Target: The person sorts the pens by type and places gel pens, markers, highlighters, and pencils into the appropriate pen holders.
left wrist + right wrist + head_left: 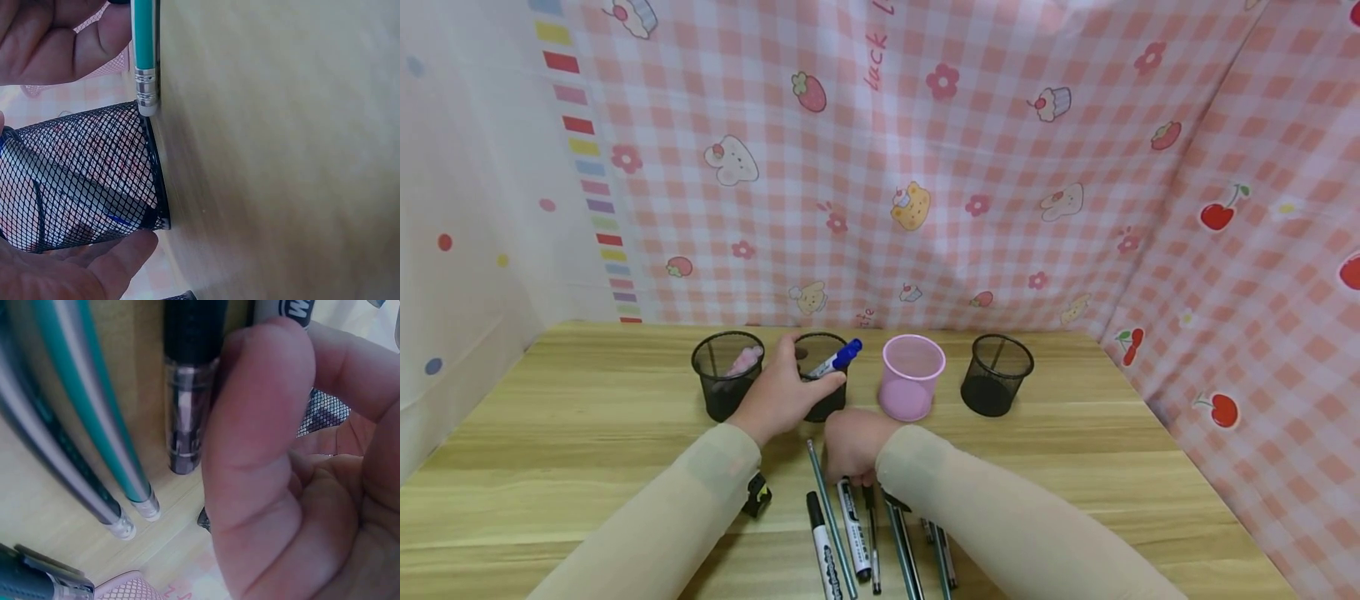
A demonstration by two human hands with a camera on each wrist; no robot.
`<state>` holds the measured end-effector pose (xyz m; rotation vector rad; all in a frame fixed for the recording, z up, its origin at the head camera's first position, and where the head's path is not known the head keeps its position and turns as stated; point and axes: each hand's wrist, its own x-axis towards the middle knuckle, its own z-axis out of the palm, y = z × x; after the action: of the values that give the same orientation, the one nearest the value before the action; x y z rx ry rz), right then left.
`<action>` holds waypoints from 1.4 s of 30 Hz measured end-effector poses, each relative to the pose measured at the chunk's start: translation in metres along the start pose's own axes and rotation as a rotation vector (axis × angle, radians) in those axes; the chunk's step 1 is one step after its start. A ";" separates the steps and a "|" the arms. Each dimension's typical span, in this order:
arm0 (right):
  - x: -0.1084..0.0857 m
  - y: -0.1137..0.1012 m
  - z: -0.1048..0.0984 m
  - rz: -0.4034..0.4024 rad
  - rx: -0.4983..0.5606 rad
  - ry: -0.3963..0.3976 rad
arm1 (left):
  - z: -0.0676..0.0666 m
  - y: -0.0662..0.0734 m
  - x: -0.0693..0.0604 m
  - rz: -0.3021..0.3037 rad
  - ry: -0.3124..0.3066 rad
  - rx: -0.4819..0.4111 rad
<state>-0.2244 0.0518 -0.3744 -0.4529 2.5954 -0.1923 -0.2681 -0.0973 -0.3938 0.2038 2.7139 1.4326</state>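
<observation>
My left hand [786,396] holds a black mesh pen cup [94,175], its fingers at the left side and thumb at the front near the rim. A blue-capped marker [838,358] leans in that cup, cap up. In front of it, my right hand [857,442] reaches down with curled fingers and pinches the end of a white marker [854,533] lying on the table. The right thumb [259,425] covers part of that marker in the right wrist view. Beside it lie a black-capped pen [187,412], a green pencil [831,517] and another white marker [823,542].
Left of the held cup stands a black mesh cup [718,392] with a pink item inside. A pink cup [912,392] and another black mesh cup [992,387] stand to the right. More pencils [906,554] lie under the right forearm; a small black-and-yellow object [757,496] sits beside the left sleeve.
</observation>
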 end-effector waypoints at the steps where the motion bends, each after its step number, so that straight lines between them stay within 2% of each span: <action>1: 0.000 0.000 0.000 0.002 0.001 0.000 | 0.000 0.000 0.000 -0.002 -0.001 0.001; 23: -0.002 -0.001 0.001 0.011 -0.027 0.017 | -0.002 0.000 -0.001 0.000 -0.005 0.017; 32: -0.007 0.002 0.000 -0.015 -0.010 0.016 | -0.002 -0.001 -0.001 0.006 -0.007 0.033; 37: -0.009 0.007 -0.002 -0.049 0.060 0.031 | -0.002 0.000 -0.002 0.005 -0.007 0.036; 42: -0.015 0.015 -0.008 -0.087 0.183 0.093 | -0.002 0.000 -0.002 0.001 -0.007 0.035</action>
<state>-0.2208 0.0712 -0.3639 -0.5012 2.6190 -0.4871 -0.2665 -0.0993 -0.3929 0.2121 2.7354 1.3832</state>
